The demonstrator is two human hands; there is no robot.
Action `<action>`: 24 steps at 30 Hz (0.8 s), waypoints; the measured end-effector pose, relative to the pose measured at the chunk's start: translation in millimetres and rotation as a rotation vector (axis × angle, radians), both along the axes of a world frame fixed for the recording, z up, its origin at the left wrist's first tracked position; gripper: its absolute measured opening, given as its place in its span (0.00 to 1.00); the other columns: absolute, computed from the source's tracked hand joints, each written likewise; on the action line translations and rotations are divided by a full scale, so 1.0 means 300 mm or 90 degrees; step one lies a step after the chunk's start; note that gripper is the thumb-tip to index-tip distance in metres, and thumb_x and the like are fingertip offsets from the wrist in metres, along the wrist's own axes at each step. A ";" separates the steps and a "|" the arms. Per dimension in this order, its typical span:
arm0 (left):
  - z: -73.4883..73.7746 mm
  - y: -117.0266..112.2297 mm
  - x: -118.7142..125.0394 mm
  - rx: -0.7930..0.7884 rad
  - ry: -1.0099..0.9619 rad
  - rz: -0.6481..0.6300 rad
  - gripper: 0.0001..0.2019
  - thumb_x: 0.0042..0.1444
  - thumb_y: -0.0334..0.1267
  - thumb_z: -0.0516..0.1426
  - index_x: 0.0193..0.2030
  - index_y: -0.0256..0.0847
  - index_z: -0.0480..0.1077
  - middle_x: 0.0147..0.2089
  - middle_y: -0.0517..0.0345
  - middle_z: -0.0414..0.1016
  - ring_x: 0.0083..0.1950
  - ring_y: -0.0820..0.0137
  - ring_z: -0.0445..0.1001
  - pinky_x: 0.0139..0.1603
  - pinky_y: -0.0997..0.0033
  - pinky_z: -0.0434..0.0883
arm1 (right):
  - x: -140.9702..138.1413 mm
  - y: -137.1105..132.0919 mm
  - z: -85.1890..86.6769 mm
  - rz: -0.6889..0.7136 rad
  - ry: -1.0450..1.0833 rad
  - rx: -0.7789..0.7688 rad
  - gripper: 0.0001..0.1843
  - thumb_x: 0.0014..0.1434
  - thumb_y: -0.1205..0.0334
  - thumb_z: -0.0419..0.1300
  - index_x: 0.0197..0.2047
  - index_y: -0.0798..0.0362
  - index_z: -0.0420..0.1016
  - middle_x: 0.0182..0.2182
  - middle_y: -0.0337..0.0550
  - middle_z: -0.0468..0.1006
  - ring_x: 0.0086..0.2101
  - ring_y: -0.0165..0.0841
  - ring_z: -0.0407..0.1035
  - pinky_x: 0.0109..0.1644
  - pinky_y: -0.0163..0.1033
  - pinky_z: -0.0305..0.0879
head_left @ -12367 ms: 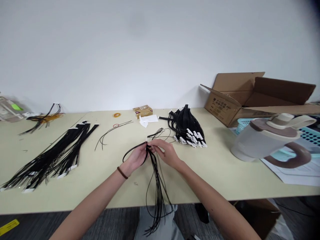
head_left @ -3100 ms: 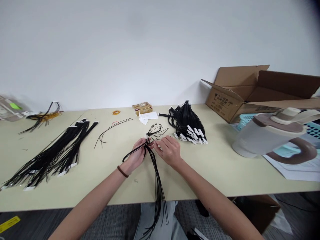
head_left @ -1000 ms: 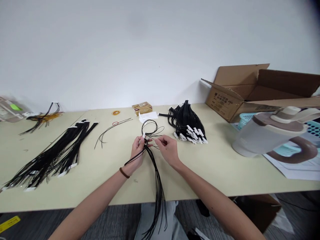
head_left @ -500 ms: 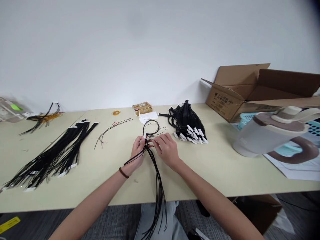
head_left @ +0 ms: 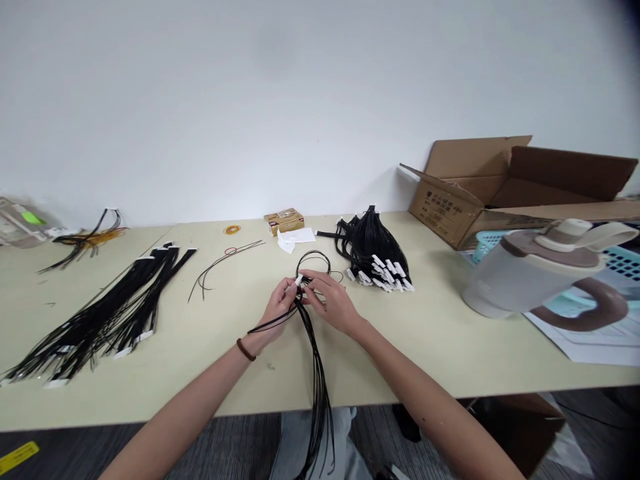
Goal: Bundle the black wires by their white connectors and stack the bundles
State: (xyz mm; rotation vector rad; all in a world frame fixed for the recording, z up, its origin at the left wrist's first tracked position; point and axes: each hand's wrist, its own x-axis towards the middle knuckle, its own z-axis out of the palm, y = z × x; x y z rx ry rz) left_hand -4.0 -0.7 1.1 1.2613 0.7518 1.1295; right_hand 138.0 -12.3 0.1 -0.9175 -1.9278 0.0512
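Observation:
My left hand (head_left: 276, 312) is closed around a bundle of thin black wires (head_left: 317, 380) that hangs over the table's front edge toward my lap. A white connector (head_left: 299, 281) pokes out at my left fingertips. My right hand (head_left: 331, 301) pinches the wires right beside it, fingers curled. A loop of black wire (head_left: 314, 261) rises from between both hands and rests on the beige table (head_left: 440, 333).
A long row of black wire harnesses (head_left: 110, 310) lies at the left, a heap with white connectors (head_left: 376, 253) sits behind my right hand. Two loose wires (head_left: 220, 263), rubber bands (head_left: 233, 229), a small box (head_left: 285, 221), an open carton (head_left: 500, 190) and a kettle (head_left: 540, 273) stand around.
The view shifted slightly. My hands stayed together at the bundle's top; the white connector now points up-right at my left fingertips and the wire loop sits a little farther right.

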 end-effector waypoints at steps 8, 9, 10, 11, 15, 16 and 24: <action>0.000 -0.001 -0.002 -0.025 -0.024 -0.033 0.12 0.51 0.46 0.56 0.31 0.39 0.64 0.28 0.63 0.62 0.30 0.76 0.61 0.31 0.76 0.63 | 0.006 0.005 0.000 0.038 0.039 -0.029 0.07 0.60 0.67 0.48 0.32 0.52 0.64 0.46 0.49 0.71 0.44 0.30 0.68 0.46 0.38 0.66; 0.000 -0.001 -0.003 -0.025 -0.021 -0.033 0.12 0.51 0.46 0.56 0.31 0.39 0.64 0.29 0.62 0.63 0.31 0.76 0.62 0.31 0.76 0.63 | 0.006 0.005 -0.001 0.040 0.041 -0.029 0.07 0.60 0.67 0.48 0.32 0.52 0.64 0.46 0.49 0.71 0.44 0.30 0.68 0.46 0.38 0.66; 0.000 -0.001 -0.004 -0.026 -0.016 -0.031 0.12 0.51 0.46 0.56 0.31 0.39 0.64 0.30 0.61 0.64 0.31 0.75 0.62 0.31 0.76 0.63 | 0.007 0.006 -0.002 0.041 0.042 -0.028 0.07 0.60 0.67 0.48 0.32 0.52 0.65 0.46 0.49 0.71 0.44 0.30 0.68 0.45 0.38 0.67; 0.000 -0.001 -0.005 -0.027 -0.012 -0.030 0.12 0.51 0.46 0.56 0.31 0.39 0.65 0.31 0.61 0.64 0.32 0.75 0.63 0.31 0.76 0.63 | 0.007 0.007 -0.004 0.042 0.041 -0.028 0.07 0.60 0.67 0.48 0.31 0.52 0.65 0.46 0.49 0.71 0.44 0.30 0.69 0.45 0.38 0.67; -0.003 0.000 -0.008 -0.037 -0.023 -0.046 0.12 0.51 0.46 0.56 0.32 0.39 0.65 0.31 0.61 0.64 0.33 0.75 0.64 0.32 0.76 0.64 | 0.007 0.006 -0.008 0.040 0.040 -0.021 0.08 0.60 0.67 0.48 0.32 0.52 0.65 0.46 0.49 0.72 0.43 0.30 0.69 0.45 0.37 0.67; -0.006 0.000 -0.008 -0.041 -0.033 -0.052 0.11 0.51 0.46 0.56 0.32 0.39 0.65 0.31 0.61 0.64 0.33 0.75 0.64 0.33 0.75 0.65 | 0.006 0.006 -0.009 0.038 0.040 -0.021 0.08 0.60 0.67 0.48 0.32 0.52 0.66 0.46 0.49 0.72 0.44 0.30 0.69 0.45 0.37 0.67; -0.023 0.011 -0.008 -0.135 -0.117 -0.084 0.10 0.50 0.44 0.58 0.32 0.39 0.66 0.36 0.57 0.71 0.38 0.70 0.71 0.40 0.66 0.69 | 0.031 0.030 -0.004 -0.037 -0.018 0.028 0.07 0.60 0.62 0.51 0.34 0.51 0.69 0.45 0.46 0.73 0.45 0.32 0.67 0.49 0.42 0.65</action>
